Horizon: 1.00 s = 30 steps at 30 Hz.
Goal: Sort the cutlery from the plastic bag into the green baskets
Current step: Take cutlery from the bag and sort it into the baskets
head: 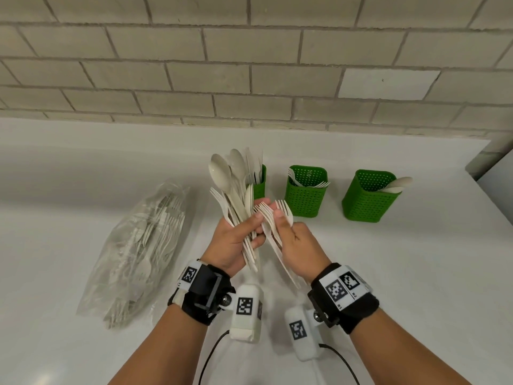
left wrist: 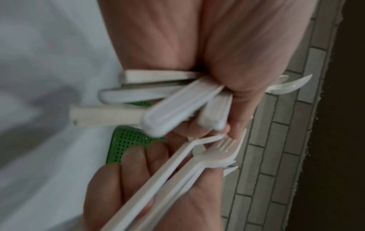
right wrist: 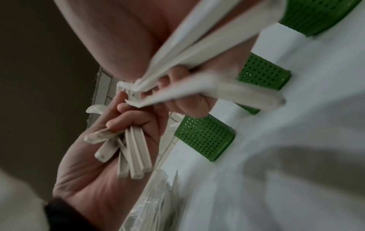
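Head view: at frame centre the left hand (head: 233, 240) is wrapped round a mixed bunch of off-white plastic spoons, forks and knives (head: 236, 190), bowls up. The right hand (head: 294, 240) is clamped on a separated cluster of white plastic forks (head: 273, 226), tines up and away, long axis running toward the lower right. The perforated green basket holding forks (head: 305, 194) stands just above the right hand, the nearer hand. The clear plastic bag of cutlery (head: 141, 245) lies at left.

Left wrist view: handles fan out from the closed fist; the forks cross the lower frame.

Right wrist view: blurred; fingers curl round fork handles, baskets at right.
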Each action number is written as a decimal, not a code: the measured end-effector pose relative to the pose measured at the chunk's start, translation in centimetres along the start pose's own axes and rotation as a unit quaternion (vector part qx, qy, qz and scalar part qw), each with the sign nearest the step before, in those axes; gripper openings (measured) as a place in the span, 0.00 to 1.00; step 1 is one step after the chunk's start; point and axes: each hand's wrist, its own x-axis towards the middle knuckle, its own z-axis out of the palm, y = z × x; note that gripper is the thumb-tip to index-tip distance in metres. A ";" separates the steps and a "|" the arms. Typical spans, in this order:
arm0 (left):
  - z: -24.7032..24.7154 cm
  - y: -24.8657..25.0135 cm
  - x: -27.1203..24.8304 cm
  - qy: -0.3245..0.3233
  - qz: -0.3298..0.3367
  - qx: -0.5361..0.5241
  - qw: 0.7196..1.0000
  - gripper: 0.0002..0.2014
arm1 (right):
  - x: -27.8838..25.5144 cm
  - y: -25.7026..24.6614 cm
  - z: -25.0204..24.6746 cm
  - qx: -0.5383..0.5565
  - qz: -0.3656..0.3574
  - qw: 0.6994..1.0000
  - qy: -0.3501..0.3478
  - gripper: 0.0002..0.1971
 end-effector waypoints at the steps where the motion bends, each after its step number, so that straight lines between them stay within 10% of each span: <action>1: 0.0 -0.1 -0.1 -0.002 0.003 -0.009 1.000 0.32 | 0.1 0.1 0.1 0.001 0.001 1.000 0.006 0.32; 7: 0.8 -0.6 -0.1 0.039 0.019 0.009 0.999 0.14 | 0.6 0.1 1.2 -0.033 0.006 0.999 0.019 0.36; 16: 0.5 0.2 0.4 0.107 0.014 0.050 0.993 0.08 | 0.1 -1.2 -0.3 0.050 0.050 0.975 -0.209 0.02; 25: 1.2 0.0 -0.2 0.057 0.043 0.185 0.980 0.14 | 0.7 0.8 -0.1 -0.004 0.018 0.978 -0.209 0.46; 30: 0.9 1.0 -0.1 0.030 0.047 0.264 0.963 0.13 | 1.3 1.2 -1.6 -0.143 -0.019 0.963 -0.229 0.06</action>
